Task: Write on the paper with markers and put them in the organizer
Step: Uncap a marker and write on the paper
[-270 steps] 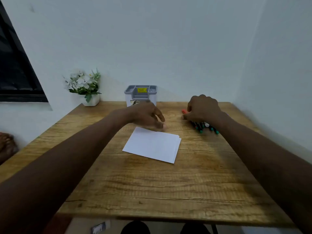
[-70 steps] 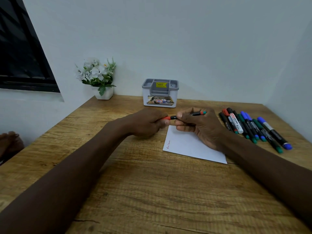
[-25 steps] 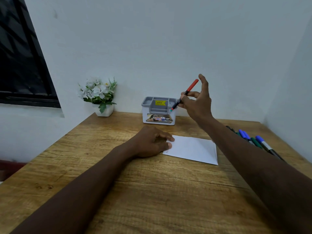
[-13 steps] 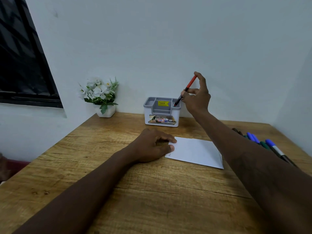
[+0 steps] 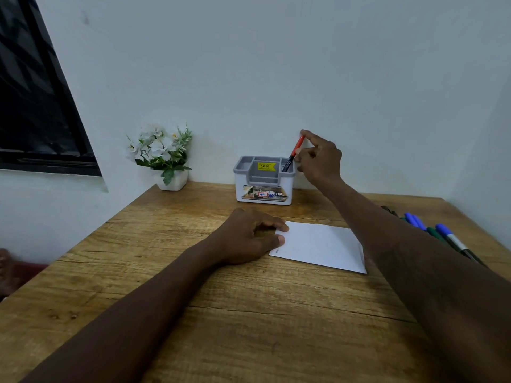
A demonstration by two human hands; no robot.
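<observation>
A white and grey organizer (image 5: 264,186) stands at the table's far edge by the wall. My right hand (image 5: 318,158) holds a red-capped marker (image 5: 293,153) by its cap end, the black lower end dipping into the organizer's right compartment. My left hand (image 5: 249,234) rests curled on the left edge of the white paper (image 5: 322,246), which bears small writing at its near left corner. Several other markers (image 5: 439,233), blue and green capped, lie on the table at the right, partly hidden by my right forearm.
A small white pot of white flowers (image 5: 163,156) stands at the table's back left corner. A dark window (image 5: 33,106) is on the left wall. The wooden table (image 5: 249,327) stretches toward me.
My right hand has carried the red marker down and right over the organizer, its tip now inside the right compartment. The left hand stays on the paper.
</observation>
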